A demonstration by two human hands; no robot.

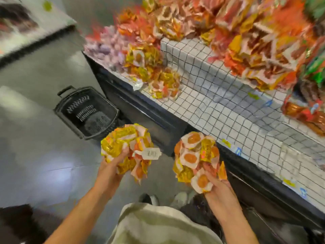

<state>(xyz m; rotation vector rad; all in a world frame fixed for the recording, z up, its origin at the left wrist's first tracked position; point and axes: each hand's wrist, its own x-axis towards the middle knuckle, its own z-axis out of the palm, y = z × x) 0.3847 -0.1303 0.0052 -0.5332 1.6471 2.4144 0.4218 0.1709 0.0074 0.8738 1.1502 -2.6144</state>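
Yellow crinkly foil snack packets bunched tight in left hand, second bunch clutched in right hand; best lowered together onto white gridded shelf, avoiding spills.

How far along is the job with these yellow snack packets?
Seemingly midway. Done: matching packets lie on the checkered shelf. In hand: the left hand grips the tagged bundle, the right hand the second bundle. Left: both need setting down; the floor basket looks empty.

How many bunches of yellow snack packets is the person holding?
2: the tagged bunch in the left hand, the other bunch in the right hand.
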